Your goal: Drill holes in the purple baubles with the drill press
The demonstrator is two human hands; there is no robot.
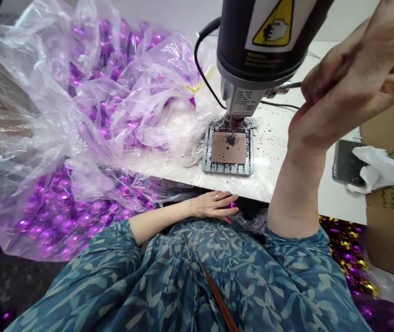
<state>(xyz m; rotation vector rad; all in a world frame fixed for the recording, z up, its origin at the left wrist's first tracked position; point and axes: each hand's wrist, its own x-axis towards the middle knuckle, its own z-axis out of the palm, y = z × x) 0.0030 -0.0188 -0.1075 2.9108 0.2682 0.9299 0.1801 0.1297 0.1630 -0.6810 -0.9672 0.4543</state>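
My right hand [342, 87] is raised at the upper right, its fingers wrapped round the end of the metal lever [291, 85] of a dark drill press [261, 55]. Beneath the drill's chuck [235, 121], a brown square plate [226, 154] with a small hole lies on the grooved metal base [208, 150]. Dark shavings are scattered on both. Low at the table's front edge, my left hand [214, 204] is palm down with its fingers stretched out. A shiny purple ball [233, 204] shows between those fingers; how much they touch it is hidden.
Clear plastic bags [89, 106] of purple balls fill the left side. A black cable hangs beside the drill. On the right are a phone [349, 161], crumpled white tissue [383, 168] and a cardboard box [393, 230]. Gold and purple balls [347, 244] lie below the table's right edge.
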